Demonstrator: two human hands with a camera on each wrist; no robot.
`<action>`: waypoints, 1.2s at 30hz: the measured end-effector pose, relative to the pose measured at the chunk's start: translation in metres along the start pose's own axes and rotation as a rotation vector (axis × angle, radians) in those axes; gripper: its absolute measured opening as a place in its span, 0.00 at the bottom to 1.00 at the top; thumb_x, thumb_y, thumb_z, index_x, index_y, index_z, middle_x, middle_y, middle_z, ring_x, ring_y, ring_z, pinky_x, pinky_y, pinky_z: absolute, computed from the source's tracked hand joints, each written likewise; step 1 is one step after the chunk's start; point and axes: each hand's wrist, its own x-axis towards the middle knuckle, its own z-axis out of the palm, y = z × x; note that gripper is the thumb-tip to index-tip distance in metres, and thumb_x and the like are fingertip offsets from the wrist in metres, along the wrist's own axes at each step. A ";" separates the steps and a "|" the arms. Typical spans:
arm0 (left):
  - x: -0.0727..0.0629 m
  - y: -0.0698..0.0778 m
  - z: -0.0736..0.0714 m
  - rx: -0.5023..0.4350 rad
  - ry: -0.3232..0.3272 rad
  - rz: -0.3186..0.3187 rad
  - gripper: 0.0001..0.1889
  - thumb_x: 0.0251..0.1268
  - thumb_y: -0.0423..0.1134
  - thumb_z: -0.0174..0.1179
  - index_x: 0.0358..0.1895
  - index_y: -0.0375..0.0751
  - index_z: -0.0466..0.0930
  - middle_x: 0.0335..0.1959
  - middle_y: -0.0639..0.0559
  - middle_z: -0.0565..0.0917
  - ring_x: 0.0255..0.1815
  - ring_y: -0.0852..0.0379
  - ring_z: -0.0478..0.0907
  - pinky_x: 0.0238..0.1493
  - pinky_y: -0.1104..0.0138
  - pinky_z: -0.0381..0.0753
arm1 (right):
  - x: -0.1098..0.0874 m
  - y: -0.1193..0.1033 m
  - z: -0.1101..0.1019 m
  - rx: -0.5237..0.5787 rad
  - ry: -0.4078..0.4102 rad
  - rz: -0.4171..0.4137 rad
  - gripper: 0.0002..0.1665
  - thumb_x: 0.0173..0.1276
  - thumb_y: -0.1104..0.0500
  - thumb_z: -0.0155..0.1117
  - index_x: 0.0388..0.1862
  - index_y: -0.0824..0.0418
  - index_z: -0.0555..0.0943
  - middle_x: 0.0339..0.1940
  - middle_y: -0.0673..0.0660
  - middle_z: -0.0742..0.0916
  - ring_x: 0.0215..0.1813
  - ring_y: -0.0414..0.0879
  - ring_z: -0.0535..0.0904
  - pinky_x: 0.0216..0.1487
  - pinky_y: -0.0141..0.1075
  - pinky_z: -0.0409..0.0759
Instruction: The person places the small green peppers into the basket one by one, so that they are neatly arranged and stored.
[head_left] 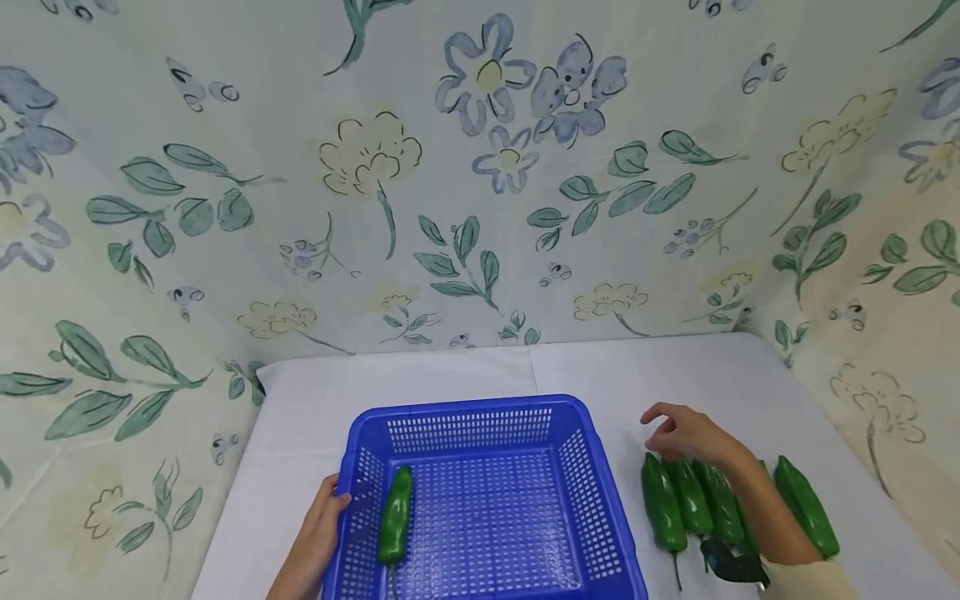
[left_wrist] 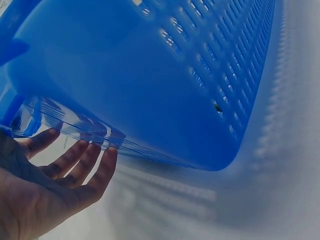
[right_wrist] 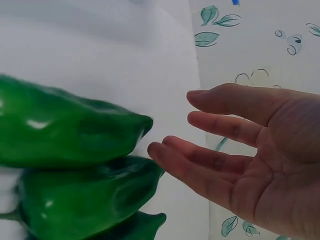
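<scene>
A blue plastic basket point(head_left: 480, 406) has one green pepper point(head_left: 395, 517) lying along its left side. At the basket's left wall is my left hand point(head_left: 318, 525), holding it with the thumb at the rim. In the left wrist view the fingertips of that left hand point(left_wrist: 70, 185) touch the outer wall, and its thumb is hidden. My right hand point(head_left: 693, 435) hovers at the tips of the green peppers point(head_left: 663, 504) on the right, fingers loosely bent and holding nothing. In the right wrist view a gap shows between thumb and fingers, close to the nearest pepper point(right_wrist: 70, 125).
White cloth point(head_left: 420, 375) covers the table. Another pepper point(head_left: 806, 504) lies right of my forearm, which hides part of the row. A dark green, glossy object point(head_left: 731, 562) is partly hidden near the wrist. Floral fabric point(head_left: 480, 250) hangs behind and at both sides.
</scene>
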 end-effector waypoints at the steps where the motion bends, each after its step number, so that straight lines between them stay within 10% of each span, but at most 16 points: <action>1: 0.000 0.000 0.000 0.004 0.000 0.002 0.22 0.80 0.40 0.33 0.72 0.39 0.53 0.61 0.29 0.68 0.45 0.44 0.81 0.37 0.50 0.89 | 0.000 0.003 0.001 -0.006 -0.012 0.000 0.22 0.67 0.63 0.66 0.56 0.71 0.74 0.35 0.59 0.82 0.36 0.53 0.82 0.41 0.49 0.87; 36: -0.001 0.003 0.002 -0.011 0.000 -0.030 0.22 0.80 0.41 0.33 0.72 0.41 0.52 0.62 0.28 0.68 0.45 0.43 0.82 0.36 0.48 0.88 | 0.004 0.022 0.036 -0.129 0.022 0.091 0.20 0.54 0.69 0.73 0.44 0.67 0.76 0.27 0.57 0.80 0.28 0.48 0.77 0.25 0.40 0.83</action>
